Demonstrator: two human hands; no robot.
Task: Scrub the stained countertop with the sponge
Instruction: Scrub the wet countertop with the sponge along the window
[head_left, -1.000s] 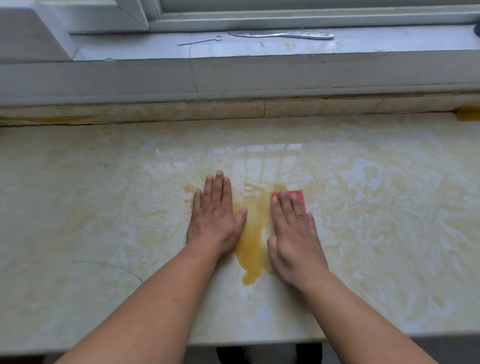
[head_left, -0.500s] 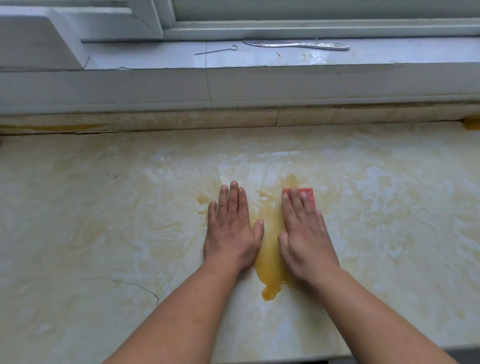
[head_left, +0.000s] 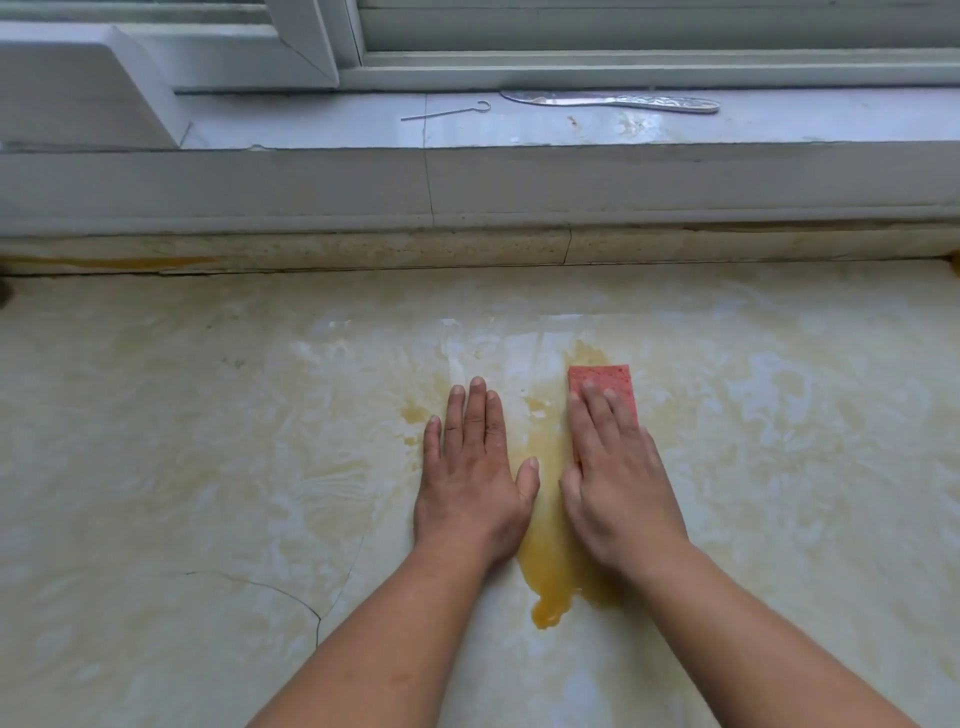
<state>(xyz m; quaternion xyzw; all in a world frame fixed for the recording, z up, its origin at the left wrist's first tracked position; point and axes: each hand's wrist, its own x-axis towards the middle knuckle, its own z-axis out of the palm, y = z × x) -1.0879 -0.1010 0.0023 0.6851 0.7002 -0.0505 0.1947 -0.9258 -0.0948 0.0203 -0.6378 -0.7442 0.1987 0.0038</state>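
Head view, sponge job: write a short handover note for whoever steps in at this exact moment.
Left hand: flat on the countertop, fingers straight, holding nothing.
Right hand: flat on the pink sponge, pressing it down; only the sponge's far end shows.
Yellow stain: a wet pool between the hands, running toward the near edge.
Done: sponge is on the stain's right side.
Left: scrub the pool and the small spots by the left hand's fingers.

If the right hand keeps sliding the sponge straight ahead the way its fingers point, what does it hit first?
Only bare countertop lies ahead of the right hand and sponge, then the low stone backsplash under the sill; how far off is unclear.
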